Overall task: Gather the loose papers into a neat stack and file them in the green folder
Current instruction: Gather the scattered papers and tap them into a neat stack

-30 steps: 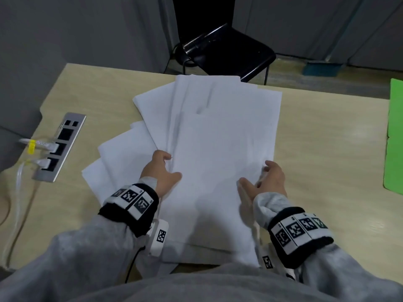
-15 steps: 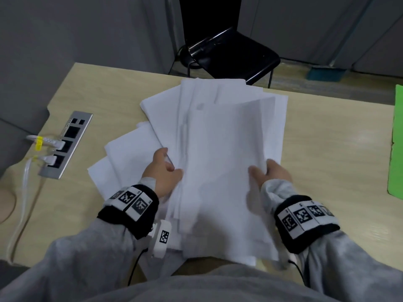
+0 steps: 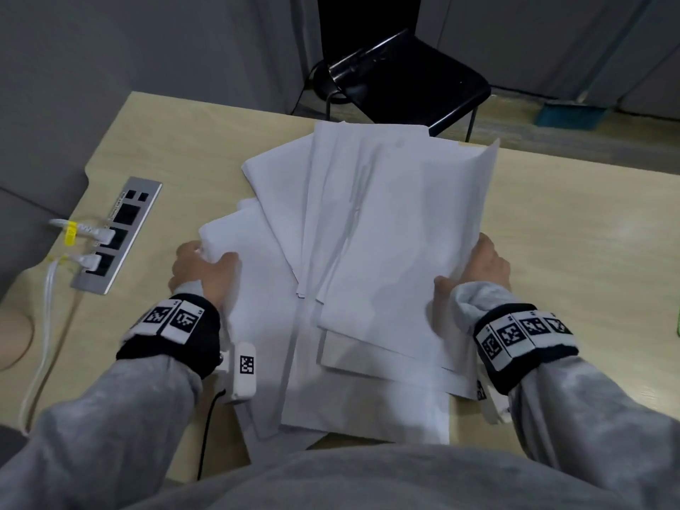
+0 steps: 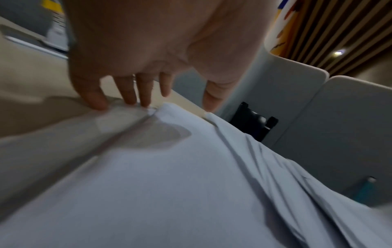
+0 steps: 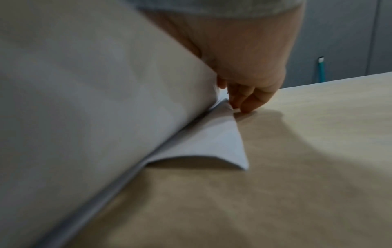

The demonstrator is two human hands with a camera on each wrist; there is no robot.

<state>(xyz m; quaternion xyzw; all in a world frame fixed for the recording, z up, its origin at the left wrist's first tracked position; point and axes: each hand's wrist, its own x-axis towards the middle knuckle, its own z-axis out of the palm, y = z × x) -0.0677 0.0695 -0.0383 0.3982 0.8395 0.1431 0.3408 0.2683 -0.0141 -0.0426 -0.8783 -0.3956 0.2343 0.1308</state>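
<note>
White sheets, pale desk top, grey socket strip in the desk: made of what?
White paper sheets: thin matte paper; edges bend and curl where lifted. Pale desk top: wood-grain laminate or veneer, satin; faint streaks, cannot tell which. Grey socket strip: likely brushed metal faceplate, dull sheen, black inserts.

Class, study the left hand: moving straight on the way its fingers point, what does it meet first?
The papers: fingertips of the left hand seem to touch the leftmost sheets' edge. Beyond that, only bare table shows, though depth is unclear.
</note>
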